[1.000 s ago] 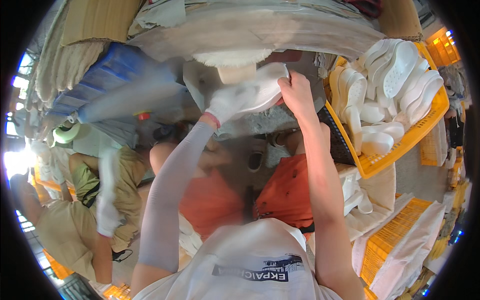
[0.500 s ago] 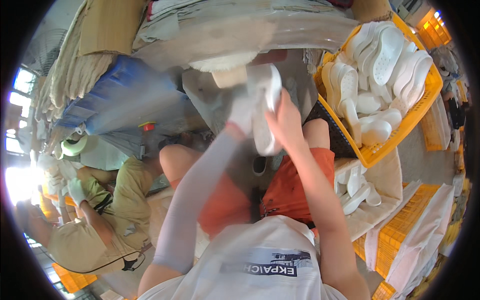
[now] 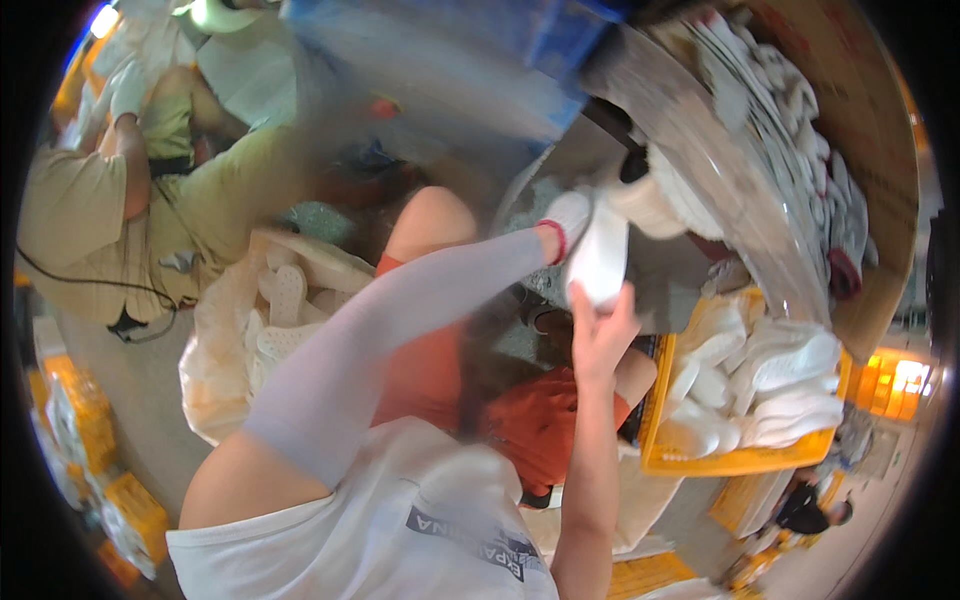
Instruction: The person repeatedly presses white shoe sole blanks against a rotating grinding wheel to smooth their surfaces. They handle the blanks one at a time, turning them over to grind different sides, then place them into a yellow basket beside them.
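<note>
A smooth white shoe (image 3: 600, 255) of the clog kind is tilted between my hands, its far end close to a pale, fluffy buffing wheel (image 3: 690, 195). Whether the two touch, I cannot tell. My left hand (image 3: 568, 214), in a white glove with a red cuff, is closed against the shoe's left side; its fingers are partly blurred. At the near end, my bare right hand (image 3: 604, 328) grips the shoe between thumb and fingers. A grey sleeve (image 3: 350, 345) covers most of my left arm.
A yellow crate (image 3: 740, 460) full of white shoes stands at my right. On my left is a cloth-lined container (image 3: 215, 385) with perforated white shoes. A co-worker (image 3: 90, 215) sits further left. Beyond the wheel, a cardboard box (image 3: 880, 190) stands by stacked cloths (image 3: 770, 110).
The view has swung round, shifting the crate lower and the co-worker higher. Both hands keep hold of the shoe, now turned with a smooth white face showing.
</note>
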Demonstrator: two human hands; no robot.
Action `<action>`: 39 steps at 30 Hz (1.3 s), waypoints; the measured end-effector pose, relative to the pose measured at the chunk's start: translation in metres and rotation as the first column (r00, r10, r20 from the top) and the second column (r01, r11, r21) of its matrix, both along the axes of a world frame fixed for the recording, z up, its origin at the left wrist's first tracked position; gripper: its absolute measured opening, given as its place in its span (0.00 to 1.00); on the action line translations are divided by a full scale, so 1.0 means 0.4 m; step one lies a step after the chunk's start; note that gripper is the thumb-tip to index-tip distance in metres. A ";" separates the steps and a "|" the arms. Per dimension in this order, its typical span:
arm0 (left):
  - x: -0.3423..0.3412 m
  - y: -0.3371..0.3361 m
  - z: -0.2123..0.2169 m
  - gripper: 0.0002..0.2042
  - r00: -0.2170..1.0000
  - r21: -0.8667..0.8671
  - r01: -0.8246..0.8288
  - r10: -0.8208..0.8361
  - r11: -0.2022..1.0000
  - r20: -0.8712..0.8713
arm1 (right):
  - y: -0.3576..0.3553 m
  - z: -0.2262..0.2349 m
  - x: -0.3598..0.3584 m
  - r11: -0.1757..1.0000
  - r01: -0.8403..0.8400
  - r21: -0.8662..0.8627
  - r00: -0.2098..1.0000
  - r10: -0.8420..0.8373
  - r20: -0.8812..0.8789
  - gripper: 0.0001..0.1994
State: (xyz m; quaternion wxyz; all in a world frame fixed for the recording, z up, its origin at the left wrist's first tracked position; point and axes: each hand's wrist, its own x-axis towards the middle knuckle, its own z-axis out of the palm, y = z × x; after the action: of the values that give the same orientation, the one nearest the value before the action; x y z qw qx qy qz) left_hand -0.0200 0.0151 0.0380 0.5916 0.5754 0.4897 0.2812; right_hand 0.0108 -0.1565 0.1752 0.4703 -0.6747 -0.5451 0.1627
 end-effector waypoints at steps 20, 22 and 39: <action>0.101 -0.101 0.019 0.22 0.740 -0.427 -0.063 0.329 0.902 0.587 | 0.120 -0.091 0.097 0.969 0.238 -0.062 0.907 -0.199 0.372 0.18; 0.111 -0.084 -0.006 0.22 0.974 -0.017 -0.027 0.031 0.999 0.224 | 0.084 -0.064 0.070 0.999 0.043 0.003 0.996 -0.043 0.081 0.20; 0.071 -0.080 0.050 0.37 0.880 -0.627 -0.032 0.319 0.778 0.351 | 0.006 0.056 -0.021 0.972 0.221 -0.080 0.936 -0.189 0.297 0.09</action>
State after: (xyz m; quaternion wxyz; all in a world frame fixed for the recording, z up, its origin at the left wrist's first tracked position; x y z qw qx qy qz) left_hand 0.0086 -0.0168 0.0579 0.8084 0.2281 0.4601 0.2877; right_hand 0.0022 -0.1541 0.1978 0.3620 -0.7696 -0.5242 0.0435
